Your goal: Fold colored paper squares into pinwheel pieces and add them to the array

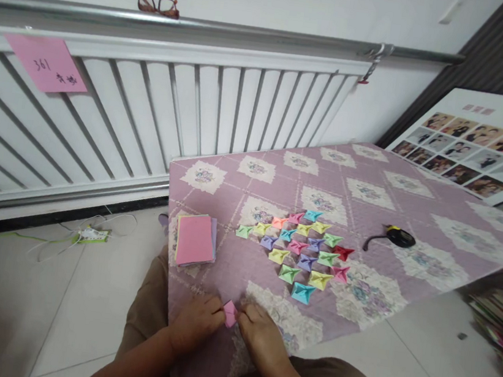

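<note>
A small piece of folded pink paper (230, 314) is held between my two hands near the table's front edge. My left hand (198, 320) pinches its left side, fingers closed. On the right side, the fingers of my right hand (261, 336) close on the same paper. Beyond my hands lie several folded paper boats (307, 262) in rows, coloured yellow, blue, green, purple, pink and red. To the left sits a stack of coloured paper (196, 240) with a pink sheet on top.
The table wears a purple floral tablecloth (242, 261). A black-and-yellow object with a strap (400, 236) lies to the right. A photo board (475, 144) leans at the far right. A white radiator (244, 101) runs behind; glasses (159, 5) rest on its upper pipe. A power strip (92, 235) lies on the floor.
</note>
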A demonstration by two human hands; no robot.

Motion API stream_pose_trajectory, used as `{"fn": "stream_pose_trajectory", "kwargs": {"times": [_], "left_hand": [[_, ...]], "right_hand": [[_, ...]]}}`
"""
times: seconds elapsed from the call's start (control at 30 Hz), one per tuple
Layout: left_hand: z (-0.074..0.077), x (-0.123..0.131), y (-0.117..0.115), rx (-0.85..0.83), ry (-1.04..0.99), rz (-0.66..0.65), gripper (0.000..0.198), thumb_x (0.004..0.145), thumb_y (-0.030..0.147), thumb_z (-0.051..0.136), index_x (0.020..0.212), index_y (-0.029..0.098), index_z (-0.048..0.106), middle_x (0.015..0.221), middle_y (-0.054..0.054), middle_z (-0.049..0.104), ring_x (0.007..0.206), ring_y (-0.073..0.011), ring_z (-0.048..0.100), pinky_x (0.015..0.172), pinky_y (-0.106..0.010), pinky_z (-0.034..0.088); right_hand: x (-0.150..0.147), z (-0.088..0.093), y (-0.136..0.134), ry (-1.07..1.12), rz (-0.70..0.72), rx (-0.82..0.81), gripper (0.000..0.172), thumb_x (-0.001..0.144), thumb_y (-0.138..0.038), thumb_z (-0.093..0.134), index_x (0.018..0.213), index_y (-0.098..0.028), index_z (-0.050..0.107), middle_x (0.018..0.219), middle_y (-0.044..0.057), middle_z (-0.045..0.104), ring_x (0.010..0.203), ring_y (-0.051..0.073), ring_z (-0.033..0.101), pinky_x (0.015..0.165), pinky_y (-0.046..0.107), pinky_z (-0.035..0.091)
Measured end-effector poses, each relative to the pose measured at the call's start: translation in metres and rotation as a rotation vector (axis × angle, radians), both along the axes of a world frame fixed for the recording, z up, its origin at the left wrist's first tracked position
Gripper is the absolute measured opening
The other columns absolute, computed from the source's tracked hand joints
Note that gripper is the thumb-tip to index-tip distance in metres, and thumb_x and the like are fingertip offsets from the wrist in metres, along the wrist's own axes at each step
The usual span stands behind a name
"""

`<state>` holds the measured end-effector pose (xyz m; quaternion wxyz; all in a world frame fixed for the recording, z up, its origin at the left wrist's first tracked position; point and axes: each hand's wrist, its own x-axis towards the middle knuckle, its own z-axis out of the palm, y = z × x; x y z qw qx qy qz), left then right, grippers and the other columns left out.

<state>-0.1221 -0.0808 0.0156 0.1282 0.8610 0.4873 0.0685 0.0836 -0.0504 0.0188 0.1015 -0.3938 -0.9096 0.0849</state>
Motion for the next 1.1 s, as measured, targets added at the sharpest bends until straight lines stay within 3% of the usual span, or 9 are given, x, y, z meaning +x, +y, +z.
{"fn": "stream_pose_trajectory", "kwargs": {"times": [0.13, 0.3, 0.47, 0.7, 0.93, 1.1], "left_hand": [[-0.001, 0.000, -0.004, -0.008, 0.007, -0.003, 0.023, 0.099, 0.018, 0.038, 0.106, 0.024, 0.059, 0.103, -0.002, 0.061, 0.093, -0.0189, 0.054, 0.081, -0.031, 0.042], [0.000, 0.002, -0.010, 0.013, 0.055, -0.017, 0.031, 0.099, 0.021, 0.036, 0.126, 0.027, 0.050, 0.108, -0.005, 0.060, 0.095, -0.0215, 0.054, 0.081, -0.035, 0.044], [0.007, 0.006, -0.017, 0.030, 0.146, -0.034, 0.037, 0.098, 0.024, 0.042, 0.135, 0.023, 0.042, 0.114, -0.008, 0.059, 0.100, -0.0248, 0.054, 0.083, -0.038, 0.044], [0.006, 0.006, -0.019, -0.009, 0.133, -0.043, 0.036, 0.099, 0.024, 0.036, 0.133, 0.019, 0.046, 0.121, -0.012, 0.057, 0.104, -0.0243, 0.054, 0.087, -0.038, 0.043], [0.001, 0.005, -0.026, -0.069, 0.079, 0.062, 0.038, 0.099, 0.026, 0.036, 0.136, 0.021, 0.045, 0.130, -0.010, 0.056, 0.113, -0.0261, 0.051, 0.096, -0.040, 0.037], [-0.003, 0.006, -0.028, -0.121, 0.075, 0.130, 0.038, 0.098, 0.025, 0.037, 0.135, 0.024, 0.047, 0.132, -0.011, 0.055, 0.114, -0.0267, 0.050, 0.093, -0.040, 0.037]], "right_hand": [[0.002, -0.006, -0.009, 0.025, -0.031, 0.021, 0.020, 0.088, -0.010, 0.057, 0.099, -0.023, 0.068, 0.092, 0.003, 0.067, 0.087, 0.020, 0.058, 0.081, 0.032, 0.045], [0.006, -0.010, -0.023, 0.059, -0.104, 0.050, 0.036, 0.084, -0.009, 0.062, 0.115, -0.027, 0.064, 0.108, 0.003, 0.067, 0.101, 0.022, 0.058, 0.090, 0.036, 0.041], [0.003, -0.012, -0.030, 0.012, -0.148, 0.084, 0.042, 0.083, -0.007, 0.058, 0.120, -0.028, 0.062, 0.113, 0.003, 0.068, 0.106, 0.024, 0.058, 0.093, 0.039, 0.039], [-0.007, -0.026, -0.042, 0.059, -0.111, 0.186, 0.046, 0.084, -0.007, 0.048, 0.123, -0.027, 0.060, 0.119, 0.003, 0.068, 0.109, 0.023, 0.059, 0.095, 0.038, 0.036], [-0.005, -0.037, -0.053, 0.050, -0.138, 0.175, 0.054, 0.078, -0.021, 0.057, 0.131, -0.029, 0.051, 0.126, 0.002, 0.065, 0.113, 0.027, 0.057, 0.096, 0.042, 0.032], [-0.004, -0.042, -0.057, 0.052, -0.171, 0.201, 0.056, 0.077, -0.022, 0.057, 0.132, -0.030, 0.049, 0.127, 0.001, 0.064, 0.112, 0.029, 0.057, 0.097, 0.046, 0.029]]}}
